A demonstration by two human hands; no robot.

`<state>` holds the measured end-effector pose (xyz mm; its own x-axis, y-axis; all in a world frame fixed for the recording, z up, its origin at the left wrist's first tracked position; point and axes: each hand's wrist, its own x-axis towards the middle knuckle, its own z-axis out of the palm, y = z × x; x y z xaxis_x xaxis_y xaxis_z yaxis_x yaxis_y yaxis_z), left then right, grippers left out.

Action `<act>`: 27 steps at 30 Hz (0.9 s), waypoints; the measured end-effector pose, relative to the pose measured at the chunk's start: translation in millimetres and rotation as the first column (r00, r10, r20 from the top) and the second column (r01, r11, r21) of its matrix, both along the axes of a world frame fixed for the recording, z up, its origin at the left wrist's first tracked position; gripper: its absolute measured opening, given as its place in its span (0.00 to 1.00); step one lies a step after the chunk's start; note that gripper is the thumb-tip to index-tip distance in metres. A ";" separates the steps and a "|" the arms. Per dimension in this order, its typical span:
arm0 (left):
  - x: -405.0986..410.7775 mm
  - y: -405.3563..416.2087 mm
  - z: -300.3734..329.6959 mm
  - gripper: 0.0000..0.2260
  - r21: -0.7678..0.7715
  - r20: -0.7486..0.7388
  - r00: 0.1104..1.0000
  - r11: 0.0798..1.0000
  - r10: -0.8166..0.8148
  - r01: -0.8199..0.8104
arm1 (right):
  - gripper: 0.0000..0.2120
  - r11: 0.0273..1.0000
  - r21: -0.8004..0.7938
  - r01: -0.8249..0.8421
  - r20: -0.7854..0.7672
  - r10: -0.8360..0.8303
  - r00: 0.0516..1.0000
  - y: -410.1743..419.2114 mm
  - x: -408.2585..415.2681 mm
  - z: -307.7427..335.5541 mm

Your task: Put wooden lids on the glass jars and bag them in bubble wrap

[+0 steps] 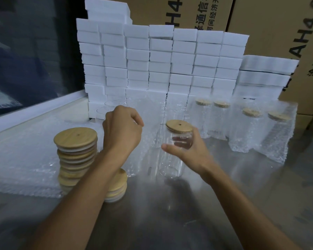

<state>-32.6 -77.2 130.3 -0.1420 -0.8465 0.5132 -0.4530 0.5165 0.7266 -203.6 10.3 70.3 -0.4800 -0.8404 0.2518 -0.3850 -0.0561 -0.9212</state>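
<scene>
Far left: flat bubble-wrap sheets (22, 165) spread over the metal tabletop (170, 213), presumably kept within easy reach for bagging. On their near edge, a tall leaning stack of wooden lids (76, 156), with a shorter stack of lids (117, 186) just beside it, partly hidden behind the forearm; both probably parked close so each lid comes off the top quickly.

Next, left hand (122, 131), raised above the table with fingers curled into a loose fist; nothing visibly held, though the fingertips face away. Behind it, faint rims of unlidded glass jars (114, 105) against a wall of white foam blocks (161, 60).

Centre: glass jar (172, 159) upright on the tabletop, wooden lid with a small hole (179, 125) already seated on its mouth. Right hand (186, 150) wrapped round the jar's upper body just under the lid, thumb in front, likely steadying it for lifting toward a bag.

Right: four lidded jars in bubble-wrap bags (246, 127), grouped apart as finished work. Cardboard cartons (260, 15) behind.
</scene>
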 end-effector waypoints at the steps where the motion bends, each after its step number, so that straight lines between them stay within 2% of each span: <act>1: -2.4 0.1 -2.8 0.17 0.011 0.023 1.000 1.000 -0.003 0.003 | 0.43 0.999 0.028 -0.014 0.031 0.014 0.999 -1.0 -2.2 -8.9; 4: -7.9 -0.6 -12.8 0.16 0.062 0.113 0.994 0.998 -0.009 0.002 | 0.44 0.990 0.127 -0.068 0.070 0.060 0.996 -2.1 -10.2 -30.0; 6: -9.2 -2.1 -18.1 0.19 0.090 0.166 0.985 0.996 -0.036 0.021 | 0.42 0.985 0.160 -0.059 0.057 0.051 0.997 -2.6 -15.0 -34.8; 10: -13.5 -4.4 -27.3 0.23 0.114 0.175 0.981 0.991 -0.083 0.063 | 0.38 0.993 0.108 0.053 0.045 -0.058 0.997 -2.8 -18.9 -25.5; 13: -23.2 1.1 -39.7 0.25 0.166 0.167 0.980 0.983 -0.111 0.083 | 0.36 0.996 -0.025 0.083 0.195 -0.077 0.978 -0.6 -17.9 -3.4; 15: -31.6 7.2 -51.1 0.27 0.178 0.205 0.966 0.977 -0.155 0.119 | 0.39 0.992 -0.113 0.058 0.345 -0.016 0.939 3.8 -11.1 18.7; 18: -41.0 10.5 -66.4 0.29 0.185 0.242 0.946 0.968 -0.214 0.172 | 0.37 0.979 -0.202 -0.022 0.495 0.122 0.860 12.8 2.6 48.5; 22: -45.4 9.7 -73.9 0.26 0.202 0.184 0.954 0.959 -0.238 0.200 | 0.32 0.976 -0.165 -0.141 0.584 0.212 0.784 17.6 26.2 66.6; 24: -47.0 11.6 -74.5 0.19 0.194 0.135 0.966 0.962 -0.221 0.193 | 0.36 0.981 -0.138 -0.139 0.681 0.196 0.706 15.2 40.6 66.3; 25: -47.6 13.5 -74.6 0.18 0.187 0.114 0.971 0.964 -0.212 0.189 | 0.39 0.982 -0.132 -0.133 0.718 0.187 0.671 13.8 47.6 64.9; 27: -49.0 17.3 -75.8 0.19 0.174 0.091 0.970 0.962 -0.227 0.209 | 0.40 0.988 -0.109 -0.113 0.732 0.157 0.663 10.6 57.4 60.1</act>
<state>-81.5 -59.9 54.5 -0.3796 -0.8590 0.3434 -0.4235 0.4914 0.7610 -146.2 20.9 130.4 -0.4095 -0.9078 -0.0905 0.4324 -0.1058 -0.8954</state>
